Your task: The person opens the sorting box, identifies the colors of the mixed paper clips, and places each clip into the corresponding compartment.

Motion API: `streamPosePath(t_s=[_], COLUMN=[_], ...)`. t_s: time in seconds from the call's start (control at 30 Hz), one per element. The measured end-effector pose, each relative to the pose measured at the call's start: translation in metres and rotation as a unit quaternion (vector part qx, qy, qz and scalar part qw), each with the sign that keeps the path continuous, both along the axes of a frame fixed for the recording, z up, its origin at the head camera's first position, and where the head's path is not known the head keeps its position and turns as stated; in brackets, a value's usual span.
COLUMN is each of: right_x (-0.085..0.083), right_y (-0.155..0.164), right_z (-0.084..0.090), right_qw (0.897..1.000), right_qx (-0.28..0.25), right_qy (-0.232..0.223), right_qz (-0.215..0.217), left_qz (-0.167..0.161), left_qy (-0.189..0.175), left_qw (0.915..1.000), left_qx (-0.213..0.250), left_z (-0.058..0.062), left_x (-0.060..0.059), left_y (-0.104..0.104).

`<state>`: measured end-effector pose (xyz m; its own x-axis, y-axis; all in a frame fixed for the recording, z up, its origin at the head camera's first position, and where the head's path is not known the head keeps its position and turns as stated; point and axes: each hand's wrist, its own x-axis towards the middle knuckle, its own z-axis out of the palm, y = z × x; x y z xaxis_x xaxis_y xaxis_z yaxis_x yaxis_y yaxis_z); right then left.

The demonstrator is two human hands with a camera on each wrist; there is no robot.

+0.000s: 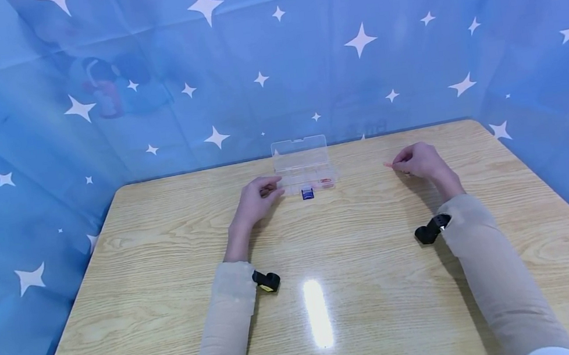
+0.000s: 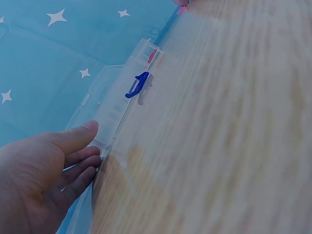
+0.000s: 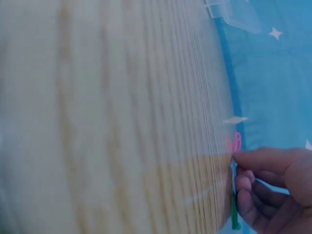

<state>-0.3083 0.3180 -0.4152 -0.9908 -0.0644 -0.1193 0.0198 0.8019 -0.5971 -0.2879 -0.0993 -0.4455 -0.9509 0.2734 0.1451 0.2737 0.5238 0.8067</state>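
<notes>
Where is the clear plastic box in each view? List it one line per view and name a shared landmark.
Head: the clear plastic box sits at the far middle of the table, lid raised, by the left hand.
Left wrist: it lies upper left of centre, its blue latch toward the wood.
Right wrist: only a corner shows at the top edge.
Shared landmark: the star-patterned blue cloth.

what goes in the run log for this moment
left hand touches clear box, lid open | right hand pinches pink clip | wooden table
</notes>
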Motion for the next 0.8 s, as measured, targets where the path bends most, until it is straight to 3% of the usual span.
streamPosePath(t_s=[0.8], right_x=[0.002], right_y=[-0.014], right_z=[0.004], right_qw=[0.999], right_qx=[-0.024], right_qy=[0.031], right_qz=[0.027], left_qz=[-0.002], left_qy=[-0.004], left_qw=[0.9999], left_qx=[0.014], left_z=[-0.002], left_x=[-0.001], left_y=[0.000])
